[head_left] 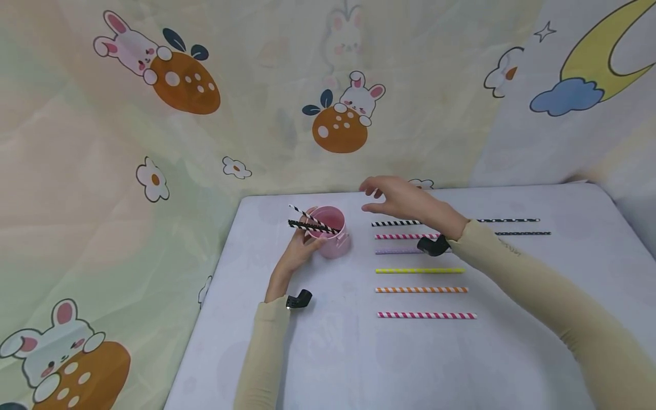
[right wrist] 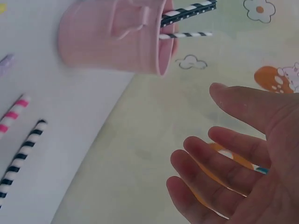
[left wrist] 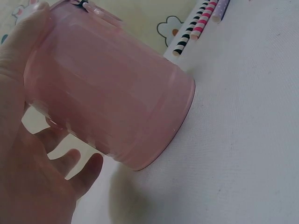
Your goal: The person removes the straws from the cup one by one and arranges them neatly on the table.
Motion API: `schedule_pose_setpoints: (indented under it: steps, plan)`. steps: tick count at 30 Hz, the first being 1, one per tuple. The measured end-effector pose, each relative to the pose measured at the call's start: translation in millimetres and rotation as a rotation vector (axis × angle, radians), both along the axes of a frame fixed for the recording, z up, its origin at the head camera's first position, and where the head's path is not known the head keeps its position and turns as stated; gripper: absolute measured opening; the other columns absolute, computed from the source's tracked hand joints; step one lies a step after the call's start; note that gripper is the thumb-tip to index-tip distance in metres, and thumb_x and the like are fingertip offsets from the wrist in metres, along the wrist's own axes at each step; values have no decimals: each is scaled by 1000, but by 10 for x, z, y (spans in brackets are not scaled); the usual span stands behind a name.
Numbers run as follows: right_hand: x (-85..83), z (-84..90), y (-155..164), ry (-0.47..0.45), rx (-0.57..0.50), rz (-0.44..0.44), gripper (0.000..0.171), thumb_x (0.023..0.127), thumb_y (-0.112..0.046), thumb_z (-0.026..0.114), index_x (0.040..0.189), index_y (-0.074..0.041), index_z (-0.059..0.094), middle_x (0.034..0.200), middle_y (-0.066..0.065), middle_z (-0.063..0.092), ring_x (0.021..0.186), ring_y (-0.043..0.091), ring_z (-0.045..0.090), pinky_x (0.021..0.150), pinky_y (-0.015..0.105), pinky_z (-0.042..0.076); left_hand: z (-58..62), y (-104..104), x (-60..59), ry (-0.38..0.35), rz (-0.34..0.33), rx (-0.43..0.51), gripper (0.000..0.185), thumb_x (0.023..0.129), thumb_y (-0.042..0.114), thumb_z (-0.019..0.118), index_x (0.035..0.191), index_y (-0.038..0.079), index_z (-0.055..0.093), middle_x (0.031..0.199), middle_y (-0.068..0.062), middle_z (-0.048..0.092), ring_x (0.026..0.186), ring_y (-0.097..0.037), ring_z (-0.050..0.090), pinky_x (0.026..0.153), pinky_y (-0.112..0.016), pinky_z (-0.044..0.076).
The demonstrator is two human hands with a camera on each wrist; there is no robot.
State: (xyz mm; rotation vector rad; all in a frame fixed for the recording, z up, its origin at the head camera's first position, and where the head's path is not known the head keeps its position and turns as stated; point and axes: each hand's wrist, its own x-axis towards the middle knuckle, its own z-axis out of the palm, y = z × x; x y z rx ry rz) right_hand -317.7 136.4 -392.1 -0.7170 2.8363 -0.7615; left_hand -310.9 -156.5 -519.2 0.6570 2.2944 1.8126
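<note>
My left hand (head_left: 297,251) grips a pink cup (head_left: 335,246) with a handle at the left part of the table, thumb on one side and fingers on the other. The cup (left wrist: 107,88) fills much of the left wrist view. Black-and-white paper straws (head_left: 307,226) lean out over its rim toward the left, some striped and some dotted. My right hand (head_left: 397,196) is held in the air near the table's back edge, beyond the black-and-white striped straw (head_left: 392,224). In the right wrist view its fingers (right wrist: 224,170) are spread and loosely bent, with nothing between them.
Paper straws lie in rows right of the cup: pink striped (head_left: 400,236), purple (head_left: 397,251), yellow (head_left: 420,271), orange striped (head_left: 422,290) and red striped (head_left: 427,315). Two black dotted straws (head_left: 523,233) lie farther right, partly behind my right arm. A patterned curtain (head_left: 266,114) hangs behind the table.
</note>
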Motion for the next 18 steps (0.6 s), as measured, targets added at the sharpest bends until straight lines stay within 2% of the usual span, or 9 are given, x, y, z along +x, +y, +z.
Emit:
schedule_pose_setpoints:
  steps: [5,12,14,18]
  plan:
    - [-45,5,-229,28,-9,46,46,93,-31,73,132,-10,61,124,9,67,114,27,65,95,43,57,56,12,32,-6,-1,1,78,92,2,66,158,4,24,154,-25,39,139,-38,45,119,-52,36]
    - [-114,-30,-590,26,-11,114,41,94,-27,71,130,-8,63,123,11,68,111,27,66,95,41,57,41,-2,24,-27,3,9,78,92,1,66,158,7,24,156,-21,39,142,-36,42,120,-50,34]
    - [-130,-53,-691,20,-17,137,38,95,-26,70,127,-7,64,121,10,69,110,28,65,95,41,57,36,-5,19,-35,8,5,77,92,3,66,158,8,25,157,-19,39,143,-34,42,120,-49,35]
    - [-174,-145,-879,71,-24,182,25,96,-21,67,117,-6,70,110,7,72,102,24,65,92,37,56,37,-6,12,-57,5,11,76,93,3,66,157,8,26,158,-18,38,145,-33,40,121,-47,33]
